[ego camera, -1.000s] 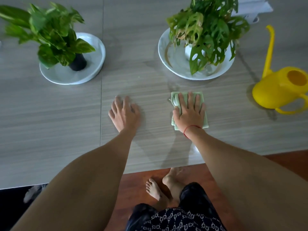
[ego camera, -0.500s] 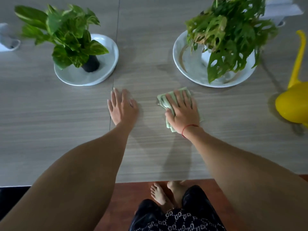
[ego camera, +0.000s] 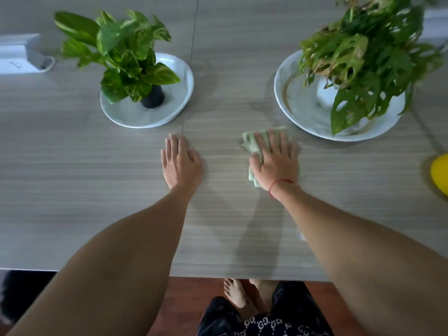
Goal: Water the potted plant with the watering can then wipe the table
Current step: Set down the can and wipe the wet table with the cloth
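My right hand (ego camera: 276,161) presses flat on a pale green cloth (ego camera: 252,144) on the grey wood-grain table (ego camera: 97,190), just in front of the right plate. My left hand (ego camera: 180,163) lies flat and open on the bare table, holding nothing. A leafy plant in a white pot (ego camera: 363,59) stands on a white plate (ego camera: 298,112) at the back right. A smaller plant in a black pot (ego camera: 152,98) stands on another white plate (ego camera: 179,76) at the back left. Only a sliver of the yellow watering can (ego camera: 440,173) shows at the right edge.
A white box-like object (ego camera: 19,54) sits at the far left of the table. A seam (ego camera: 191,59) runs down the tabletop between the two plates. The table's front edge (ego camera: 242,275) lies close to my body, with reddish floor and bare feet below.
My right hand has slid the cloth leftward across the table, then slightly back toward the right plate. The view has shifted left, so the watering can is nearly out of frame. The left hand stays flat.
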